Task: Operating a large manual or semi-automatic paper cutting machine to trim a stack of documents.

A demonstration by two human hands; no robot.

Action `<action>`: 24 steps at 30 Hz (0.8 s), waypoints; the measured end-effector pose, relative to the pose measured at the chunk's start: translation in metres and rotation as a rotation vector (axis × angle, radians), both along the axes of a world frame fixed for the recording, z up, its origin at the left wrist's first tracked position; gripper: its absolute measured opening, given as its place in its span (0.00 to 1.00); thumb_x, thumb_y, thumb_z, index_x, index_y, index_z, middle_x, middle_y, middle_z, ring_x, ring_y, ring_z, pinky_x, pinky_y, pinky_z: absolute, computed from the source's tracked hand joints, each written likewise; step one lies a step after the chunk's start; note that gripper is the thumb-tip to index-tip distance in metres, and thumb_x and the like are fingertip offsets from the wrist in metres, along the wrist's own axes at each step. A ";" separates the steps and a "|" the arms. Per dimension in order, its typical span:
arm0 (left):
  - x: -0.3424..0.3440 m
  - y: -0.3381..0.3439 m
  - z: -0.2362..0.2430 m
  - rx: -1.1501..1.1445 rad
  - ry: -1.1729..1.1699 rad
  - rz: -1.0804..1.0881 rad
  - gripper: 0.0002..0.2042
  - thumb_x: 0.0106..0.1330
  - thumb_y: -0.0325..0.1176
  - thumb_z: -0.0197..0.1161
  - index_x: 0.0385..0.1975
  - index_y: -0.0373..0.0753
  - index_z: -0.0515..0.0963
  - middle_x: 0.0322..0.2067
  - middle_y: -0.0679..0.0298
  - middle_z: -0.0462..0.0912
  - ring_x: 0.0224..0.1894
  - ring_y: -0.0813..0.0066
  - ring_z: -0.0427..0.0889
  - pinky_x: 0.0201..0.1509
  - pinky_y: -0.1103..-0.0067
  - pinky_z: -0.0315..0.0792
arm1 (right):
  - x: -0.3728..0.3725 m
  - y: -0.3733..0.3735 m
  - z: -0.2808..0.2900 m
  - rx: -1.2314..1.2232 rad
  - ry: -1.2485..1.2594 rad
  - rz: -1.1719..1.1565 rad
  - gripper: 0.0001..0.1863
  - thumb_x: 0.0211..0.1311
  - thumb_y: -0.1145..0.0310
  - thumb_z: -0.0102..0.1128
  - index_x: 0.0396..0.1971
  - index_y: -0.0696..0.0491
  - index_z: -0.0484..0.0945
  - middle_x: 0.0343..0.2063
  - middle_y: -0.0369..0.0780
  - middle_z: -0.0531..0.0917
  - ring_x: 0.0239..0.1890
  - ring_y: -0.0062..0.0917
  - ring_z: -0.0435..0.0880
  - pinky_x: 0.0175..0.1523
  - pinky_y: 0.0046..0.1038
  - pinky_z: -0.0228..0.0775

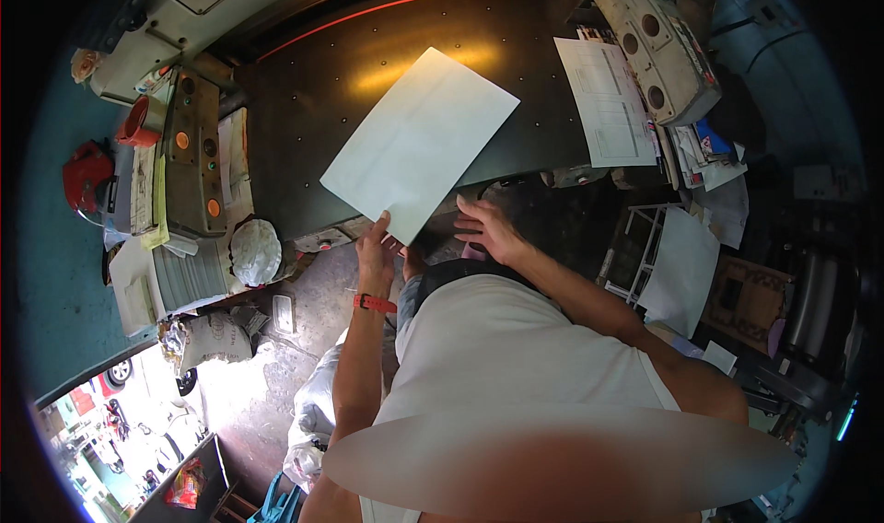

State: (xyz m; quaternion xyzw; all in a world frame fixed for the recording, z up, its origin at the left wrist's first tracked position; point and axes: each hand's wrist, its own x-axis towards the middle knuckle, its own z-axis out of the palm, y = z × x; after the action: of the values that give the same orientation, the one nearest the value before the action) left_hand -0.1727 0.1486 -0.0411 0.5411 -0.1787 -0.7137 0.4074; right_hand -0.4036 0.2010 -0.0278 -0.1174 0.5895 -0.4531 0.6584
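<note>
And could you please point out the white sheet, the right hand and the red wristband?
White sheet [422,141], head view: middle of its upper face.
Right hand [491,230], head view: middle of the hand.
Red wristband [378,303], head view: middle of the strap.

With the sheet [424,141] as clock centre and twelve away from the person, I see it plain and white, faintly greenish. The bed [285,155] under it is dark grey-brown, patterned with small pale dots and streaked gold towards twelve, where a thin line [405,5] glows red. At nine, a grey control box [195,178] carries orange buttons [182,141]; beyond it is a red cup [140,122]. Between two and three, a white form [603,109] shows dark grid lines. The wall [55,265] past eight is teal, the cardboard [757,307] at four brown. Towards five, the shirt [516,339] is plain white; between six and seven, a wrist strap [376,303] is red.
</note>
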 end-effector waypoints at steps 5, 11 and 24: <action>-0.025 0.029 0.012 0.055 0.076 0.039 0.27 0.61 0.42 0.69 0.54 0.31 0.72 0.48 0.53 0.79 0.50 0.59 0.81 0.52 0.67 0.78 | 0.004 -0.028 0.008 -0.041 -0.287 0.028 0.39 0.53 0.48 0.71 0.56 0.62 0.70 0.54 0.51 0.75 0.61 0.39 0.71 0.63 0.44 0.65; -0.030 0.033 0.015 0.086 0.086 0.083 0.26 0.62 0.42 0.68 0.53 0.32 0.72 0.48 0.53 0.78 0.49 0.59 0.81 0.53 0.66 0.77 | 0.009 -0.034 0.001 -0.059 -0.199 -0.031 0.27 0.57 0.58 0.68 0.53 0.56 0.75 0.45 0.44 0.82 0.45 0.32 0.84 0.52 0.37 0.76; 0.008 -0.011 0.033 0.155 -0.010 -0.021 0.25 0.59 0.48 0.68 0.52 0.39 0.76 0.45 0.58 0.83 0.47 0.63 0.82 0.52 0.66 0.76 | -0.095 -0.139 0.008 -0.184 -0.051 -0.417 0.19 0.52 0.63 0.70 0.42 0.58 0.79 0.35 0.43 0.84 0.34 0.31 0.86 0.41 0.36 0.81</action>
State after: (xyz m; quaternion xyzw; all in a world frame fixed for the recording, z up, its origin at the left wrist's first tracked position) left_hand -0.1645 0.1379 -0.0083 0.5728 -0.1308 -0.7268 0.3557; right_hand -0.4986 0.0622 -0.0197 -0.0411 0.5404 -0.6340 0.5517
